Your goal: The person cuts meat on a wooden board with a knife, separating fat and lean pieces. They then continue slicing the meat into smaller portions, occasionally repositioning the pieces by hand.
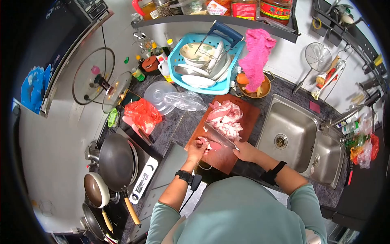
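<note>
No wording I can read with certainty from where I stand. Top edge, right of centre: wide jar with a red, yellow and green label (276,11), large characters, illegible. Beside it, leftward: jar with a red label (244,11), pale characters, likewise. Lower left: white, flat rectangular cooker (151,166), dark panel markings, too small to decipher.

Head camera: overhead, near, facing down at counter (172,127).
</note>
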Available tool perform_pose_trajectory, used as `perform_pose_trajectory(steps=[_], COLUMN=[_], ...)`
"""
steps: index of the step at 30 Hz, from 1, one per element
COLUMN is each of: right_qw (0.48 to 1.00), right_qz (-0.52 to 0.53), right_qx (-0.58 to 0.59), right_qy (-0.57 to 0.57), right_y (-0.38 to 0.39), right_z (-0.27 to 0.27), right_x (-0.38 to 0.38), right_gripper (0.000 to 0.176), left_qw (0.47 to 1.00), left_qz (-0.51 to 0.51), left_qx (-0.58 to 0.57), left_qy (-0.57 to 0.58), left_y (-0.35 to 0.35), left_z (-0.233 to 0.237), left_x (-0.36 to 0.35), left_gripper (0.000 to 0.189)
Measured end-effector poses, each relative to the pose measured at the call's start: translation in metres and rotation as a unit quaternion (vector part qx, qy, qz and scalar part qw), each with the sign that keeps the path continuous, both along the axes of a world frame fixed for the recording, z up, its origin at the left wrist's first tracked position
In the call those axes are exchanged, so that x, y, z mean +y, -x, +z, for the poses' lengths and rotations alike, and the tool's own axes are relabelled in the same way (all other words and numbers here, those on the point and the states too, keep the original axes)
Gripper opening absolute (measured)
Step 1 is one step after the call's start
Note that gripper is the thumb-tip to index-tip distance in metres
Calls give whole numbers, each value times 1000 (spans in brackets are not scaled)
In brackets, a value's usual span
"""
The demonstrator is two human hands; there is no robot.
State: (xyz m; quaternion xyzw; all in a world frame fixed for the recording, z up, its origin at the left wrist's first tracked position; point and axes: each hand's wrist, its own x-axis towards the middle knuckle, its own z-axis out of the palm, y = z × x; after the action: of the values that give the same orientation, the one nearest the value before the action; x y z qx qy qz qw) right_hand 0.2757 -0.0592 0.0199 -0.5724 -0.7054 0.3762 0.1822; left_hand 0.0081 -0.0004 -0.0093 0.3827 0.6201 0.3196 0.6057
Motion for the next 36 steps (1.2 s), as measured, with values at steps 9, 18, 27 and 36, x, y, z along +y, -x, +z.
perform_pose_trajectory(steps=[9, 18, 27, 36], right_qw=[998, 996, 997, 997], right_qz=[22, 44, 44, 32], right_qx=[-31, -64, -14, -43], right_qy=[-43, -42, -59, -55], right_y=[20, 17, 38, 97], right_z=[40, 39, 16, 3], right_x=[-10, -31, -5, 52], right_gripper=[27, 23, 17, 17], left_qw=[794, 810, 811, 814], left_qz=[-176, -159, -161, -144], left_qx=[285, 281, 263, 274], left_qy=[-508, -490, -497, -491], left_y=[4, 4, 5, 12], left_z=[-4, -25, -27, -29], left_x=[-19, -18, -19, -20], left_gripper=[22, 19, 18, 16])
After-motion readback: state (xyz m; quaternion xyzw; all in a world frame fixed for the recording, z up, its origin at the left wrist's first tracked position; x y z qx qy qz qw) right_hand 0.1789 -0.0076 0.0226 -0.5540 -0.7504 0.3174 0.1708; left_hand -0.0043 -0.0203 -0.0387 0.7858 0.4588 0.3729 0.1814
